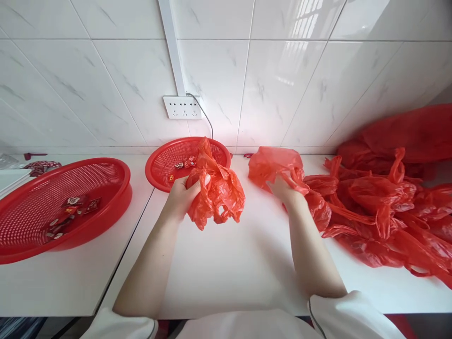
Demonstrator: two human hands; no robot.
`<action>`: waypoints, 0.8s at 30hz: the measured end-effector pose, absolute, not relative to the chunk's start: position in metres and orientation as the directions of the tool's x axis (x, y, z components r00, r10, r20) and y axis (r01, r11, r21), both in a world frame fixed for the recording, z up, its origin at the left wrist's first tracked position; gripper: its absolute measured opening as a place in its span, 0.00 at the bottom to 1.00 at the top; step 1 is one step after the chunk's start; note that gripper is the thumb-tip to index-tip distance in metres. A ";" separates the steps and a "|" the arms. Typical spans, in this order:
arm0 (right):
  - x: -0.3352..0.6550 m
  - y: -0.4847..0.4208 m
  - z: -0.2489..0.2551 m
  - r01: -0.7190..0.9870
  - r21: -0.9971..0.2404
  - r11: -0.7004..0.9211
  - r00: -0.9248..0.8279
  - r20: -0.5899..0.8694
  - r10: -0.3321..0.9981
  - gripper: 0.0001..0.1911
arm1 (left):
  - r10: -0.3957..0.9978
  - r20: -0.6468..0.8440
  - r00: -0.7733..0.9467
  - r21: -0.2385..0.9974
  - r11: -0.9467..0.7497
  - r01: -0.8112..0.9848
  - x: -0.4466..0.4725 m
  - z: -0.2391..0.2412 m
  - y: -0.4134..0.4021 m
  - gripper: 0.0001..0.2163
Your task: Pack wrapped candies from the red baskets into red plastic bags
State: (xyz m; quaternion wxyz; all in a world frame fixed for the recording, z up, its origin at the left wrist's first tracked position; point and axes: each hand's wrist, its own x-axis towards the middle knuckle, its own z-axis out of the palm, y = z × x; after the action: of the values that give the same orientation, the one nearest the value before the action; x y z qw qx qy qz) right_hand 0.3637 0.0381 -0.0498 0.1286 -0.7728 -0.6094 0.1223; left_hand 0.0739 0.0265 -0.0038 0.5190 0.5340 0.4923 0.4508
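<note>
Hands at work over a white desk (229,273): the left hand (181,197) grips a crumpled red bag (222,186), thumb pressed against the thin plastic, while the right hand (284,188) clutches a second red bag (270,162) (its fingers are partly masked by the plastic). The crumpled bag is held up near the middle of the desk, blocking part of the view into a small red basket (152,162) that stands close to the wall; a few little wrapped packets (189,162) lie inside it. The second bag is to the right, just beside a large heap of red bags (381,197), their handles knotted or twisted upward, which spreads across that end of the desk. At left, a larger perforated red basket (115,202) holds a cluster of dark red packets (67,214) with printed wrappers, the lettering too small to read. A dark seam divides the desk's white surface between the two baskets. Behind, a glossy tiled wall (212,61) carries a white socket panel (182,108), from which a thin grey cable (205,113) drops behind the small basket. Both forearms are bare below short white sleeves (349,310).
</note>
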 end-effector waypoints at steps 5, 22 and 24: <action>0.336 0.006 -0.018 0.662 -0.730 0.167 -0.095 0.139 0.986 0.20 | 0.990 0.064 0.122 0.990 -0.079 0.121 0.087 -0.007 0.023 0.11; 0.359 0.034 -0.039 -0.065 -0.973 0.222 0.200 0.205 0.958 0.20 | 0.983 -0.028 0.179 0.969 0.070 -0.236 0.050 0.007 0.036 0.18; 0.361 0.041 -0.051 0.273 -0.958 0.086 -0.031 0.080 0.996 0.22 | 0.992 -0.039 0.118 0.958 0.071 -0.278 0.053 0.007 0.035 0.18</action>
State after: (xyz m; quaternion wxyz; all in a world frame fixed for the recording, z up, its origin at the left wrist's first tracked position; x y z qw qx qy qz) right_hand 0.3607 0.0411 -0.0514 0.4415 -0.5379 -0.5900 0.4095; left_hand 0.0530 0.0349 0.0066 0.6067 0.4366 0.4090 0.5234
